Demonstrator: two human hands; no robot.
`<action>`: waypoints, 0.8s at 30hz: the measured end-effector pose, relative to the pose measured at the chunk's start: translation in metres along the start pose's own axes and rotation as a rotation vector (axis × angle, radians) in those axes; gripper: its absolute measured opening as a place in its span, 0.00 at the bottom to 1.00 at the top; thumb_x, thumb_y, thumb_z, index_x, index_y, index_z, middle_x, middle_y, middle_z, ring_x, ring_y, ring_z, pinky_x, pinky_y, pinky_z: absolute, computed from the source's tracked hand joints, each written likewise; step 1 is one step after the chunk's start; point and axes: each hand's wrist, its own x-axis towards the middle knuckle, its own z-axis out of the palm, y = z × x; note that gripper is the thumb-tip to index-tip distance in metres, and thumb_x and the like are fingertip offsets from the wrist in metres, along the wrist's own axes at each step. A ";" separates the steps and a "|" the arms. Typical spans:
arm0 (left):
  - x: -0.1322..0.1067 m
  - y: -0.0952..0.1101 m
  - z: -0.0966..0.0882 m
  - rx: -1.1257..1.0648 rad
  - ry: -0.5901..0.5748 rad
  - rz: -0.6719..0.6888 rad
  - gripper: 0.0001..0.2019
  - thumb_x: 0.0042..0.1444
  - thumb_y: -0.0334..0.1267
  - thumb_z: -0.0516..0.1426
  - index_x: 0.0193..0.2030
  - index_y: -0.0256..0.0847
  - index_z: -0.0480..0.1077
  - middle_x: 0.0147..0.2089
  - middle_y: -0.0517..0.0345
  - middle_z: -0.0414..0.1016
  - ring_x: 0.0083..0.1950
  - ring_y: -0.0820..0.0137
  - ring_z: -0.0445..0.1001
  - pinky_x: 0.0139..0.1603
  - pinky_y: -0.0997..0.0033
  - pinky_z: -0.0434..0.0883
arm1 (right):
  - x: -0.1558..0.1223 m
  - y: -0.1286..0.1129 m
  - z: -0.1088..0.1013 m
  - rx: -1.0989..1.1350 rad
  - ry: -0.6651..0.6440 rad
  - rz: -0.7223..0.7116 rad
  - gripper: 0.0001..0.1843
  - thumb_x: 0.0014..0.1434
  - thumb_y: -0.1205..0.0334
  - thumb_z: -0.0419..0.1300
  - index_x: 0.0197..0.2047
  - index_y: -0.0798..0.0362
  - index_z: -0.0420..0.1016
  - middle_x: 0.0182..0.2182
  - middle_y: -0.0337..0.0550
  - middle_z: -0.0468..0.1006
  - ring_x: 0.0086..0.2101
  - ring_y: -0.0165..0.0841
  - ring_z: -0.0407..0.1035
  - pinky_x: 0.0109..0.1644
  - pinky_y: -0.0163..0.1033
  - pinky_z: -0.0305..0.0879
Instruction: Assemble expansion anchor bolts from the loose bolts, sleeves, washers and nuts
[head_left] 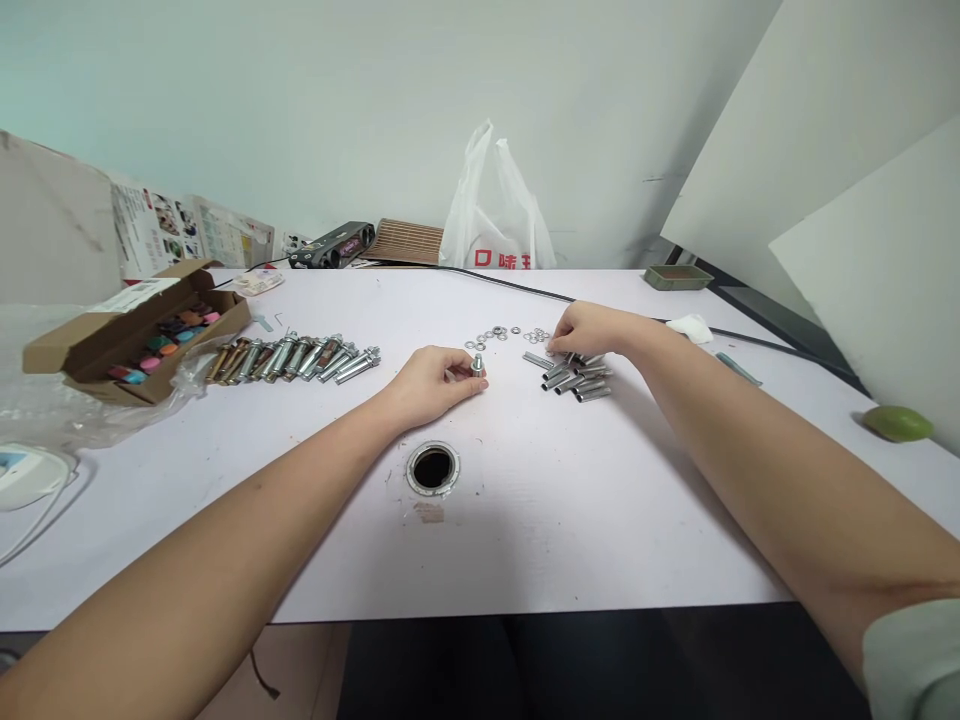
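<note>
My left hand (439, 385) is closed around a small metal bolt (478, 366), held upright with its tip showing above the fingers. My right hand (589, 328) reaches over a pile of metal sleeves (574, 380), its thumb and fingers pinched together at the pile's far left edge. What those fingertips hold, if anything, is hidden. Several loose washers (499, 332) lie on the table between the hands and just left of my right fingers. Off to the left, a row of assembled expansion bolts (300, 358) lies side by side, some silver and some brassy.
An open cardboard box (169, 340) of colourful items stands left on plastic wrap. A round hole (433, 468) pierces the white table (525, 540) near me. Behind are a white plastic bag (495, 215), a black cable (517, 287) and a green tray (679, 277). A green fruit (898, 423) lies right.
</note>
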 end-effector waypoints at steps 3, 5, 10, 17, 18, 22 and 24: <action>-0.001 0.001 0.000 -0.010 -0.007 0.001 0.12 0.53 0.46 0.61 0.36 0.38 0.78 0.33 0.58 0.79 0.29 0.76 0.66 0.32 0.75 0.62 | 0.001 0.001 0.001 0.001 -0.009 -0.021 0.09 0.53 0.59 0.66 0.37 0.52 0.83 0.37 0.45 0.82 0.36 0.38 0.73 0.39 0.41 0.66; -0.001 0.002 0.000 -0.017 -0.007 0.001 0.12 0.53 0.45 0.61 0.36 0.38 0.78 0.33 0.58 0.79 0.29 0.77 0.66 0.32 0.75 0.62 | 0.002 0.001 0.002 0.018 -0.024 -0.041 0.08 0.52 0.60 0.67 0.35 0.52 0.83 0.35 0.45 0.81 0.34 0.37 0.73 0.38 0.41 0.66; -0.001 0.002 0.001 -0.021 -0.004 0.005 0.12 0.53 0.46 0.61 0.36 0.39 0.78 0.31 0.59 0.78 0.28 0.76 0.66 0.31 0.75 0.62 | -0.008 -0.010 0.000 0.102 0.011 -0.056 0.06 0.52 0.59 0.66 0.30 0.53 0.81 0.28 0.43 0.77 0.27 0.33 0.66 0.32 0.39 0.61; 0.000 0.001 0.001 -0.023 0.014 0.013 0.12 0.52 0.46 0.62 0.34 0.39 0.78 0.31 0.59 0.79 0.27 0.76 0.65 0.32 0.74 0.62 | -0.037 -0.053 0.002 0.452 0.054 -0.419 0.17 0.56 0.47 0.62 0.34 0.53 0.81 0.20 0.37 0.65 0.21 0.26 0.51 0.27 0.37 0.50; -0.001 0.001 0.001 -0.024 0.015 0.015 0.12 0.52 0.46 0.62 0.34 0.39 0.78 0.31 0.60 0.78 0.27 0.76 0.65 0.32 0.74 0.62 | -0.040 -0.058 0.003 0.456 0.044 -0.464 0.16 0.57 0.49 0.61 0.33 0.54 0.81 0.21 0.37 0.65 0.22 0.26 0.50 0.27 0.36 0.49; -0.001 0.001 0.000 -0.018 0.020 0.023 0.11 0.52 0.46 0.62 0.32 0.40 0.78 0.29 0.61 0.78 0.27 0.77 0.64 0.33 0.74 0.62 | -0.046 -0.069 0.010 0.469 0.047 -0.553 0.15 0.56 0.54 0.60 0.26 0.55 0.77 0.21 0.37 0.63 0.23 0.26 0.49 0.27 0.36 0.48; -0.002 0.000 0.000 -0.010 0.021 0.023 0.11 0.52 0.46 0.62 0.33 0.40 0.78 0.30 0.61 0.78 0.27 0.77 0.64 0.32 0.74 0.62 | -0.046 -0.070 0.014 0.469 0.047 -0.560 0.16 0.56 0.54 0.59 0.23 0.55 0.74 0.19 0.36 0.57 0.24 0.26 0.46 0.27 0.36 0.46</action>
